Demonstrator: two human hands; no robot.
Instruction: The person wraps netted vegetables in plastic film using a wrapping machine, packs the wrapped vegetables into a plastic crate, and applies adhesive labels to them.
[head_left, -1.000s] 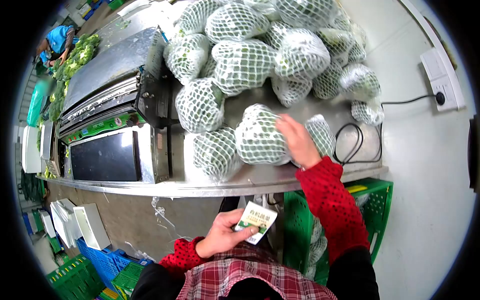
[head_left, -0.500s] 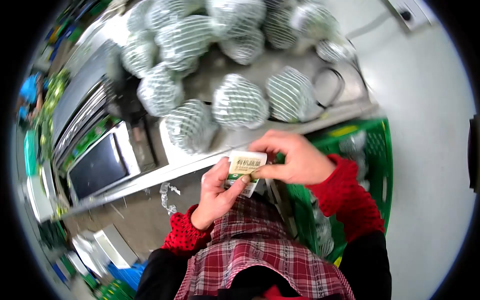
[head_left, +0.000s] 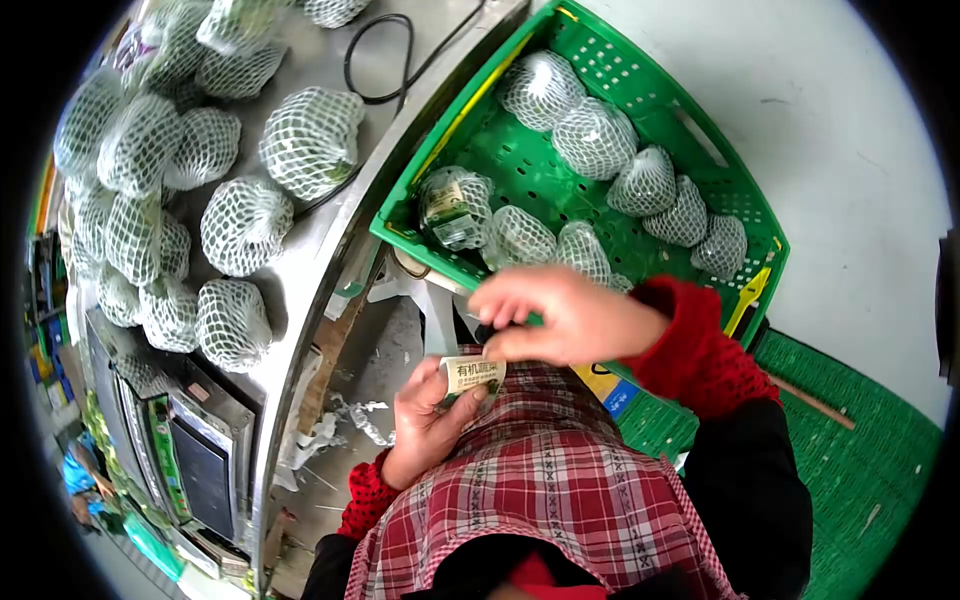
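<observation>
My left hand (head_left: 432, 415) is closed on a small stack of printed labels (head_left: 470, 374), cream with Chinese characters and a green lower part, held in front of my apron. Just above its upper right corner is my right hand (head_left: 560, 318), slightly blurred. The right thumb and curled fingers are apart, with a gap between them and nothing visible inside. Whether the thumb touches the labels I cannot tell. Beyond my right hand is a green crate (head_left: 610, 55) holding several net-wrapped bundles (head_left: 592, 138). One bundle (head_left: 455, 208) in its near left corner bears a similar label.
Several net-wrapped bundles (head_left: 245, 225) are on the metal table (head_left: 290, 290) at left, beside a black cable (head_left: 405, 75). A device with a dark screen (head_left: 203, 475) stands at the table's near end. Green matting (head_left: 850, 470) covers the floor at right. Scraps (head_left: 360, 420) lie below the table.
My view has swung right, bringing the crate into the middle. My right thumb and fingers have moved from pinching the label's edge to just above it. The left hand still holds the labels.
</observation>
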